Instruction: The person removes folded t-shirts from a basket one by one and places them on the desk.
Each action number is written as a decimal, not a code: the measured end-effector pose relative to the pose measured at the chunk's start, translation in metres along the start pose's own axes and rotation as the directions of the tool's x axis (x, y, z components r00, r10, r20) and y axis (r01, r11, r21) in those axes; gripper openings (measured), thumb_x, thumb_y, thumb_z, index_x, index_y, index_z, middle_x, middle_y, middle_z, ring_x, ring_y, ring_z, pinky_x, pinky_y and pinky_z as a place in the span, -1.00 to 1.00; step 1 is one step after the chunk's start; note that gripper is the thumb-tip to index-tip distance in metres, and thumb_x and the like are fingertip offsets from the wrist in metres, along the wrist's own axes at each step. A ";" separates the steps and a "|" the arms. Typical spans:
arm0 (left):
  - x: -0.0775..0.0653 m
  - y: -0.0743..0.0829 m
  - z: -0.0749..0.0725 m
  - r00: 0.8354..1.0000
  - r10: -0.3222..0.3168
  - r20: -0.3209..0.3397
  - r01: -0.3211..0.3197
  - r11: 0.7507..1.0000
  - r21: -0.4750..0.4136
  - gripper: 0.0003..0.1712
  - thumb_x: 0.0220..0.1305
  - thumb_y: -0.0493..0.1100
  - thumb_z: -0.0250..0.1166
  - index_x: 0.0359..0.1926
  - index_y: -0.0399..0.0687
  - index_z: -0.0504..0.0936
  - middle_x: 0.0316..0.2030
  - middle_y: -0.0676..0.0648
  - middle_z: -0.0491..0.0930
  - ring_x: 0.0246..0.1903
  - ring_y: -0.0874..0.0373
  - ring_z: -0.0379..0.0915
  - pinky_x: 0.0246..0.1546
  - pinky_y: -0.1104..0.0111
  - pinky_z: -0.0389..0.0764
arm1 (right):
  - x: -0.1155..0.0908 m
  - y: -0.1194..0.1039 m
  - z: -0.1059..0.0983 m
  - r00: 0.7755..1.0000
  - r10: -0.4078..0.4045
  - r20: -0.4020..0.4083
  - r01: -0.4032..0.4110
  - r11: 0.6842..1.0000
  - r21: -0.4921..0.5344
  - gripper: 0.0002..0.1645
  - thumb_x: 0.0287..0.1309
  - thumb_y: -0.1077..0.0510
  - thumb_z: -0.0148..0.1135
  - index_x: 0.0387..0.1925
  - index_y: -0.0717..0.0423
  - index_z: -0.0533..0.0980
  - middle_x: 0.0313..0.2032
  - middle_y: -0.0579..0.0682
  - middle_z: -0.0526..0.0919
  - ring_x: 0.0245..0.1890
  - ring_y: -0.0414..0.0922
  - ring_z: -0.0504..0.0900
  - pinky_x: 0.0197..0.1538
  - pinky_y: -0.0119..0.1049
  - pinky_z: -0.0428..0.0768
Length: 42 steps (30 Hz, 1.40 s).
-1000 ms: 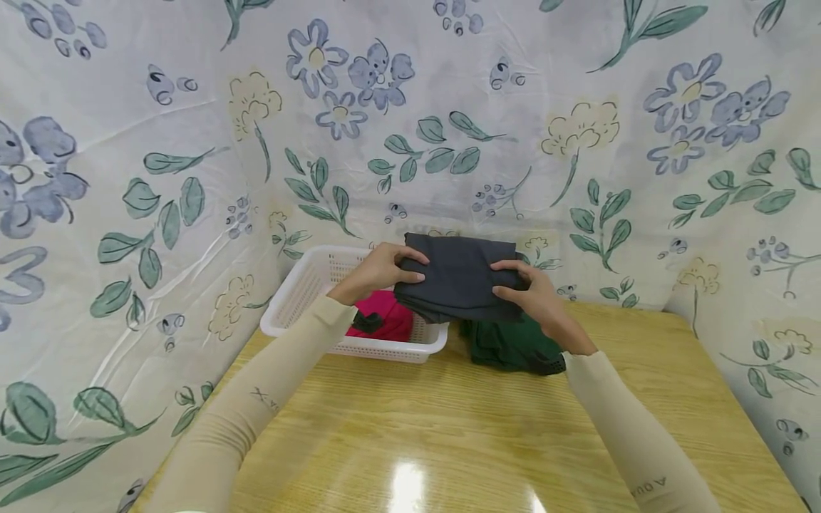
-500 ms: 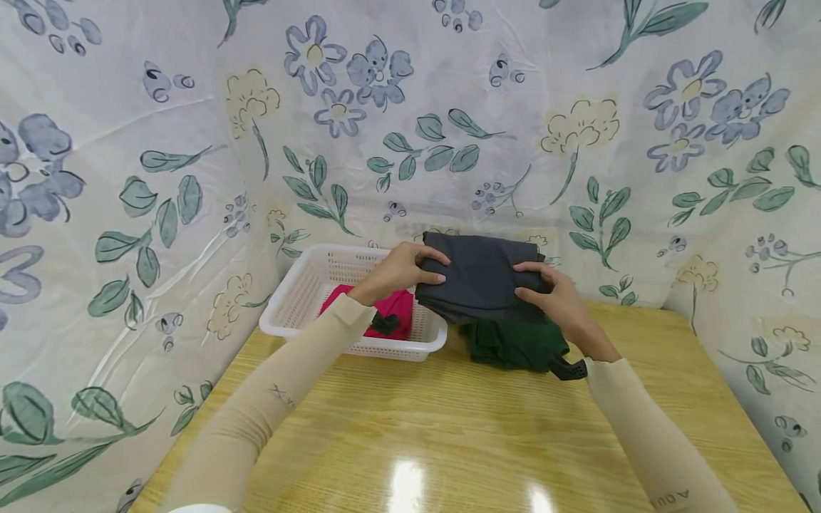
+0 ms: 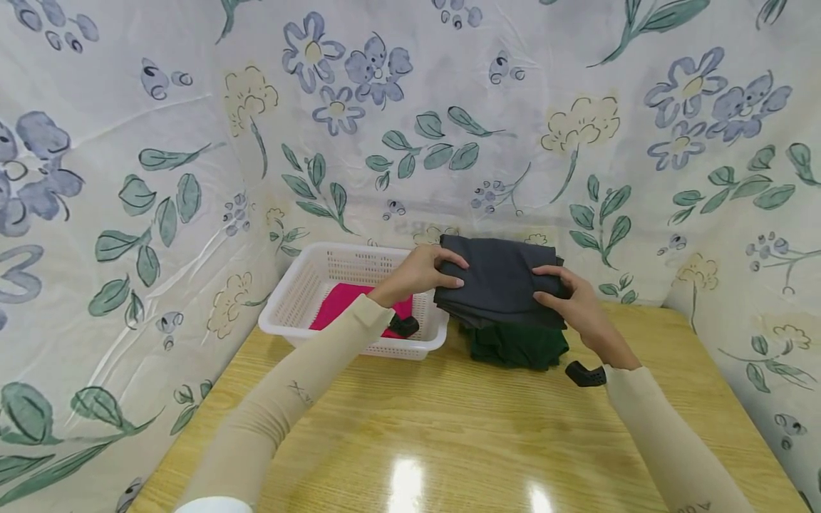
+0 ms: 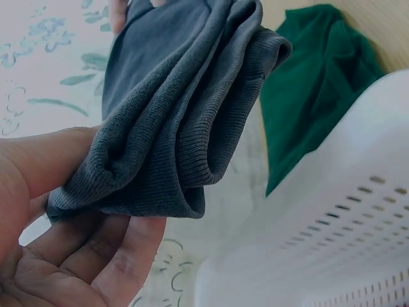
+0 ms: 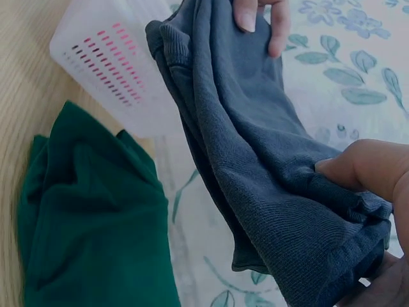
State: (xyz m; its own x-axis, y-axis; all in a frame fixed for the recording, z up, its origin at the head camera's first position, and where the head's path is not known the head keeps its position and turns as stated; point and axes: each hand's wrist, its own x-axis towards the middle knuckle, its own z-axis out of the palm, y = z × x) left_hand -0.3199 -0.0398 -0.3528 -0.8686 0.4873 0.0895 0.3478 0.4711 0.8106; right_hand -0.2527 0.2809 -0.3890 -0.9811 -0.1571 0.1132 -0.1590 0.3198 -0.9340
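A folded dark grey garment (image 3: 497, 278) with ribbed edges hangs in the air between both hands. My left hand (image 3: 420, 274) grips its left end, thumb on one side and fingers on the other, as the left wrist view also shows. At the opposite end my right hand (image 3: 571, 296) pinches the layers between thumb and fingers. Below the grey garment a dark green folded cloth (image 3: 516, 347) lies on the table, partly hidden by it. The green cloth (image 5: 96, 217) is apart from the grey one in the right wrist view.
A white perforated plastic basket (image 3: 272, 320) stands left of the green cloth, with a bright pink-red cloth (image 3: 343, 299) inside. The left forearm passes over the basket. A wooden table (image 3: 417, 406) spreads in front, with a floral curtain (image 3: 449, 192) behind and at the sides.
Both hands have carried the grey garment to the right, from partly over the basket's right end to above the green cloth. More of the pink-red cloth shows now.
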 end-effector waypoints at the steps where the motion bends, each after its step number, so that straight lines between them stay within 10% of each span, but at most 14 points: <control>1: 0.001 0.001 0.002 1.000 0.002 0.000 -0.002 1.000 -0.002 -0.65 0.24 -0.18 0.53 0.06 0.09 0.79 0.11 -0.04 0.61 0.06 0.08 0.44 -0.10 0.32 0.58 | -0.001 0.002 -0.002 1.000 0.000 0.001 0.000 1.000 -0.001 -0.40 0.41 0.12 0.32 0.41 0.03 0.41 0.43 0.22 0.32 0.37 0.21 0.39 0.04 -0.39 0.62; 16: 0.015 0.014 0.032 0.997 0.062 0.046 -0.061 0.998 -0.030 -0.64 0.27 -0.20 0.50 0.10 0.01 0.77 -0.53 -0.15 0.45 -0.43 0.10 0.29 -0.39 0.39 0.36 | -0.021 0.015 -0.031 1.000 0.022 -0.018 -0.023 1.000 -0.004 -0.37 0.42 0.05 0.32 0.44 -0.02 0.38 0.48 0.20 0.22 0.38 0.19 0.34 0.01 -0.49 0.60; 24: 0.024 0.022 0.049 0.994 0.066 0.091 -0.061 0.996 -0.058 -0.64 0.26 -0.21 0.50 0.09 0.03 0.77 -0.13 -0.01 0.65 -0.24 0.10 0.53 -0.31 0.40 0.52 | -0.029 0.024 -0.048 0.999 0.025 -0.038 -0.027 0.998 -0.049 -0.35 0.43 0.05 0.30 0.46 -0.01 0.36 0.51 0.24 0.15 0.40 0.21 0.30 -0.03 -0.51 0.59; 36: 0.038 0.031 0.087 0.984 0.107 0.141 -0.098 0.993 -0.068 -0.62 0.26 -0.30 0.48 0.11 -0.04 0.75 -0.29 -0.04 0.65 -0.39 0.15 0.47 -0.42 0.43 0.47 | -0.047 0.048 -0.074 0.995 0.020 -0.093 -0.031 0.993 -0.116 -0.39 0.43 -0.02 0.29 0.43 -0.06 0.41 0.47 0.26 0.21 0.13 -0.36 0.41 -0.03 -0.51 0.59; 42: 0.042 0.030 0.107 0.982 0.076 0.172 -0.067 0.996 -0.061 -0.62 0.27 -0.36 0.45 0.09 0.00 0.76 -0.05 -0.02 0.63 -0.27 0.15 0.55 -0.39 0.42 0.53 | -0.058 0.063 -0.082 0.995 0.033 -0.095 -0.047 0.989 -0.143 -0.37 0.44 0.00 0.28 0.45 -0.01 0.39 0.53 0.31 0.10 0.40 0.16 0.30 -0.02 -0.59 0.51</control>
State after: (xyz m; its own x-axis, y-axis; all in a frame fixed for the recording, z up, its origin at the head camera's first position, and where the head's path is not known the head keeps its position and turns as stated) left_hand -0.3077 0.0734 -0.3871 -0.7657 0.6412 0.0502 0.3827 0.3916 0.8368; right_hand -0.2149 0.3867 -0.4262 -0.9919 -0.0568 0.1138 -0.1272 0.4568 -0.8805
